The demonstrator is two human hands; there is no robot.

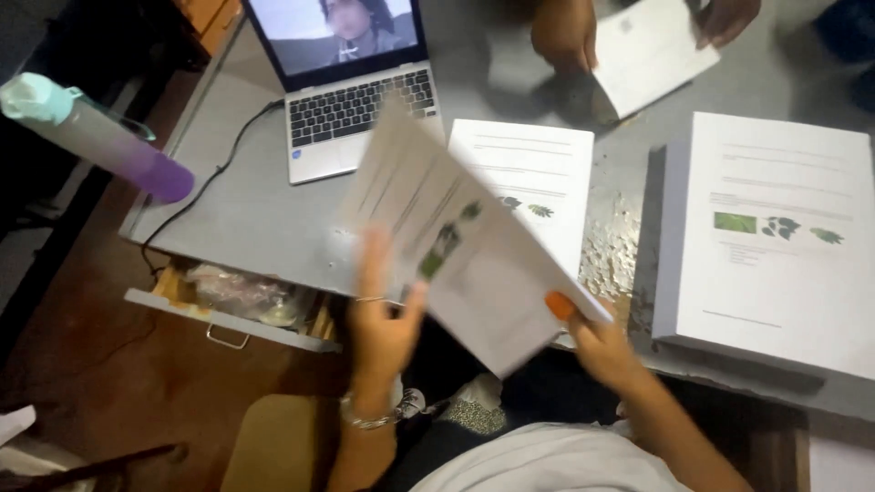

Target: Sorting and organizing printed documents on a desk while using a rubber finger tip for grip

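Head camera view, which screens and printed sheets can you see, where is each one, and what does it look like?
Laptop: top centre of the grey desk, silver, open, screen lit with a video picture.
Held sheet: white with small leaf pictures, tilted, in the left hand and right hand.
Flat sheet: white, behind it.
Paper stack: thick, white, right side.
Another person's sheet: white, top.

A grey table (264, 219) (surface worn) carries a laptop (351, 87), printed sheet (533, 182) and paper stack (775, 241).

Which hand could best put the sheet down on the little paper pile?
Probably the right hand: it pinches the sheet at the corner nearest the small pile. The left hand is farther off.
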